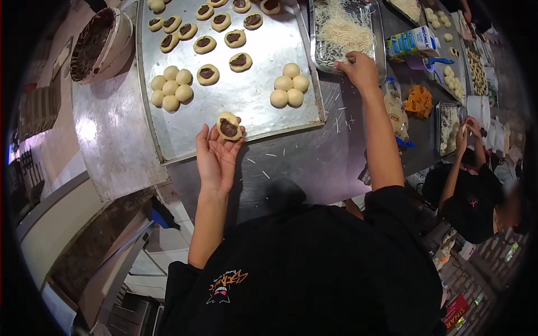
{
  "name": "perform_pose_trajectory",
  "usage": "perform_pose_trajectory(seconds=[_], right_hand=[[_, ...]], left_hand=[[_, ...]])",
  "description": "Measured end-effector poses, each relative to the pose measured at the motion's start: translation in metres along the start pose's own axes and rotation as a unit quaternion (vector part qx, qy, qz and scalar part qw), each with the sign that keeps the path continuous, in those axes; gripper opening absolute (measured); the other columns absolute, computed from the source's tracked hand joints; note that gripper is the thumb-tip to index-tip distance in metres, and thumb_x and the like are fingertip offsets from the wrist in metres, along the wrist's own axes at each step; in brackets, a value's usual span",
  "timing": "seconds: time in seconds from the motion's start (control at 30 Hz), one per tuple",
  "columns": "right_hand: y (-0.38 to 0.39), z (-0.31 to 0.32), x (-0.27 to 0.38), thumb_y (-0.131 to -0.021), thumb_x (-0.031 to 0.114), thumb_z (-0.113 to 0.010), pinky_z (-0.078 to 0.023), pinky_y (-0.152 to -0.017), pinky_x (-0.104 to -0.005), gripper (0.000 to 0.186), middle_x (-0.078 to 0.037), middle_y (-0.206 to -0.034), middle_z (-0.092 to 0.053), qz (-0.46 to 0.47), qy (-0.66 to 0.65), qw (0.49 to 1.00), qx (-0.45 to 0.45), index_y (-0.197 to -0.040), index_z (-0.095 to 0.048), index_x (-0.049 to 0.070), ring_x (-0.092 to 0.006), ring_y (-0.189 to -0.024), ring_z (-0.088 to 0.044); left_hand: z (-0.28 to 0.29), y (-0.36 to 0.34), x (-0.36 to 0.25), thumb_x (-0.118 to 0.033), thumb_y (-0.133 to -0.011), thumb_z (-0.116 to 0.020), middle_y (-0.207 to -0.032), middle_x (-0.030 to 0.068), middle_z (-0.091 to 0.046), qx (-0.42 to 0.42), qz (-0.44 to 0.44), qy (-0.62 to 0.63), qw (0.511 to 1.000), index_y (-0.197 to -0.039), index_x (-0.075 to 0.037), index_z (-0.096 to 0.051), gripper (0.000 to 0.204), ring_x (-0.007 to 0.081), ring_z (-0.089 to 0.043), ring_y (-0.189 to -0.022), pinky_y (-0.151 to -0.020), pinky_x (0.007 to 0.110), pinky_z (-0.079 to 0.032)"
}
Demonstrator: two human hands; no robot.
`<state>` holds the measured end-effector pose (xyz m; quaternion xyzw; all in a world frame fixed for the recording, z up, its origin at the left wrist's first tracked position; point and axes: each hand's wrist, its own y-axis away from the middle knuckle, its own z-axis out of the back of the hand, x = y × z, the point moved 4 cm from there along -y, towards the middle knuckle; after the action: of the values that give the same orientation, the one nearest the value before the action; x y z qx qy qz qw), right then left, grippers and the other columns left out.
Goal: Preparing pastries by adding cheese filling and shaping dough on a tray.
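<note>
Her left hand (216, 154) lies open-palmed, fingertips cradling 1 chocolate-filled dough round (228, 126) above the steel tray (246, 106); the right hand (358, 67) pinches shredded cheese (343, 29) in its pan.

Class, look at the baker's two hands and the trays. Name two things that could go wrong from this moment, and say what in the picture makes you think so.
1. The left hand balances a chocolate-filled dough piece on its fingertips above the baking tray rim; it might tip off.
2. The right hand reaches into the tray of shredded cheese; strands already lie on the table, so more may scatter.
</note>
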<state>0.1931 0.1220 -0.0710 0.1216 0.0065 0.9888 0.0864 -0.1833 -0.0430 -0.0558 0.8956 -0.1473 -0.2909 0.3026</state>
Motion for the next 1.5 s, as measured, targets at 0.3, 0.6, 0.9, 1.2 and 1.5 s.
perform_pose_trajectory(seconds=[0.3, 0.6, 0.9, 1.2, 1.5], right_hand=[[-0.007, 0.002, 0.006, -0.081, 0.017, -0.073, -0.053, -0.085, -0.0433, 0.028, -0.02, -0.101, -0.072, 0.115, -0.09, 0.989, -0.006, -0.107, -0.074, 0.005, -0.0372, -0.095, -0.069], [-0.007, -0.02, 0.01, -0.078, 0.011, -0.077, -0.055, -0.078, -0.0406, 0.026, -0.02, -0.094, -0.072, 0.044, -0.06, 0.997, -0.018, -0.104, -0.075, 0.005, -0.0346, -0.089, -0.071], [-0.006, -0.011, -0.005, -0.08, 0.011, -0.077, -0.056, -0.074, -0.0349, 0.023, -0.015, -0.091, -0.075, 0.007, -0.235, 0.972, -0.026, -0.102, -0.076, 0.004, -0.0256, -0.081, -0.073], [0.015, 0.029, 0.028, -0.09, 0.01, -0.072, -0.053, -0.078, -0.0245, 0.026, -0.009, -0.097, -0.075, -0.013, -0.425, 0.904, -0.039, -0.113, -0.072, -0.001, -0.01, -0.084, -0.067], [0.025, 0.03, 0.035, -0.088, 0.01, -0.074, -0.053, -0.081, -0.0241, 0.034, -0.011, -0.105, -0.074, 0.024, -0.398, 0.914, -0.075, -0.119, -0.068, -0.003, -0.0104, -0.092, -0.067]], left_hand=[[-0.067, -0.014, 0.01, -0.039, -0.105, -0.039, -0.123, 0.0172, -0.063, 0.064, -0.003, -0.11, 0.992, -0.133, 0.007, -0.05, 0.055, 0.0278, -0.061, -0.118, -0.101, 0.037, -0.048], [-0.127, -0.092, 0.058, -0.043, -0.1, -0.048, -0.111, 0.0103, -0.065, 0.103, 0.145, -0.13, 0.975, -0.119, -0.002, -0.059, 0.046, 0.0202, -0.064, -0.098, -0.087, 0.032, -0.051], [-0.181, -0.161, 0.08, -0.04, -0.099, -0.048, -0.101, 0.0104, -0.064, 0.126, 0.104, -0.221, 0.962, -0.115, -0.004, -0.057, 0.04, 0.0228, -0.064, -0.08, -0.076, 0.034, -0.054], [-0.191, -0.165, 0.093, -0.036, -0.097, -0.05, -0.1, 0.0137, -0.064, 0.191, 0.118, -0.193, 0.955, -0.115, -0.002, -0.056, 0.039, 0.0267, -0.067, -0.086, -0.076, 0.038, -0.058], [-0.191, -0.166, 0.086, -0.024, -0.096, -0.052, -0.111, 0.0172, -0.066, 0.238, 0.105, -0.253, 0.932, -0.12, 0.001, -0.055, 0.035, 0.0266, -0.07, -0.089, -0.085, 0.035, -0.059]])
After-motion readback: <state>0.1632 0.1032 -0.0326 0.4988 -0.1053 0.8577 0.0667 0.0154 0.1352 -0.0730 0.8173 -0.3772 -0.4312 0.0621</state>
